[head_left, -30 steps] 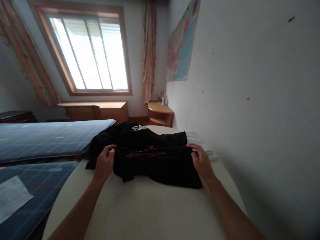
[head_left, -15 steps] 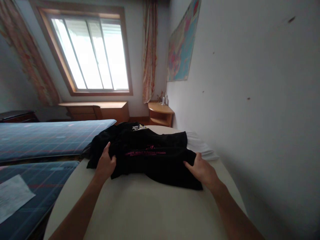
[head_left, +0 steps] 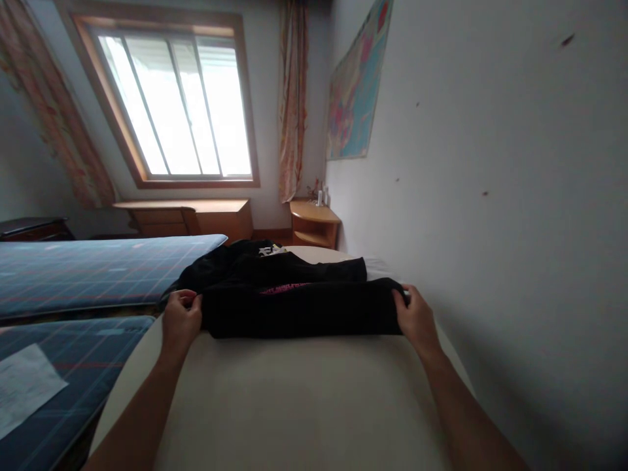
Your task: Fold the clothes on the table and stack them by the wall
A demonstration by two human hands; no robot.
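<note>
A black T-shirt with pink lettering lies across the far part of the pale round table. Its near part is drawn out into a long straight band between my hands, covering some of the lettering. My left hand pinches the left end of this band. At the right end, my right hand grips the cloth between thumb and fingers. Behind the band, more black cloth lies bunched at the back left, with a small white and yellow patch on top.
White cloth lies at the table's back right, partly covered by the T-shirt. Two plaid mattresses are on the left, the nearer one with a paper sheet. The wall rises close on the right.
My hands have moved apart, left hand leftward and right hand rightward. The T-shirt's uneven near edge has become a straight, taut band, and less of the pink lettering shows.
</note>
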